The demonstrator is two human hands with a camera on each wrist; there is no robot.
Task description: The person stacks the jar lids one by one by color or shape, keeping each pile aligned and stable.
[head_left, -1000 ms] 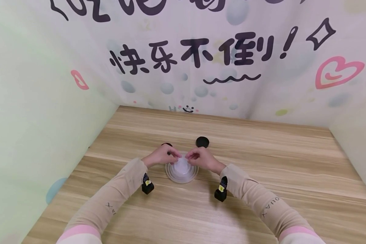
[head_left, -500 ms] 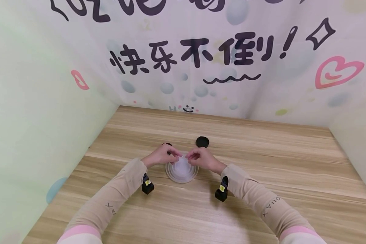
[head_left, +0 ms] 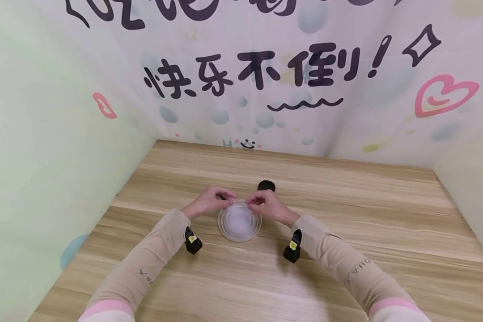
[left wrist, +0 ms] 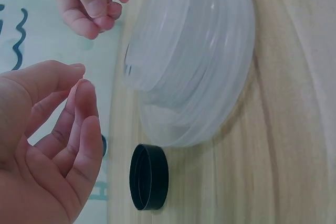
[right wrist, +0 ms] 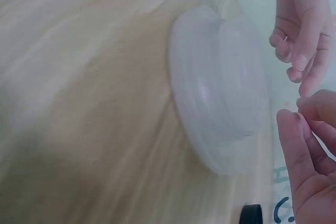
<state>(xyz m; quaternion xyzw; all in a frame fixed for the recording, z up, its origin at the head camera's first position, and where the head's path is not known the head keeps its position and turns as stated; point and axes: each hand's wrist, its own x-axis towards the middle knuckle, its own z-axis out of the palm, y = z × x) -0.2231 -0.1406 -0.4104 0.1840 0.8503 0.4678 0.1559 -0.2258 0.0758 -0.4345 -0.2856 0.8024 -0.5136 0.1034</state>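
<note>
Translucent plastic containers (head_left: 239, 232) sit in a round stack on the wooden table, smaller ones within or over wider ones. In the left wrist view the stack (left wrist: 173, 40) shows several rims. My left hand (head_left: 211, 202) hovers over its far left side, thumb and index fingertips touching and the other fingers loosely bent. Opposite it, my right hand (head_left: 267, 205) hovers over the far right side, thumb and index close together. In both wrist views the hands are apart from the stack, with nothing visible between their fingers. A thin clear item there could escape notice.
A black round cap (head_left: 267, 186) lies behind my right hand. Another black cap (left wrist: 149, 177) is on the left, mostly hidden by my left hand in the head view. The wooden table (head_left: 366, 214) ends at a printed wall sheet (head_left: 290, 116).
My left hand has moved slightly up and left, away from the middle of the stack. My right hand has risen a little. The stack's inner circle shows more openly.
</note>
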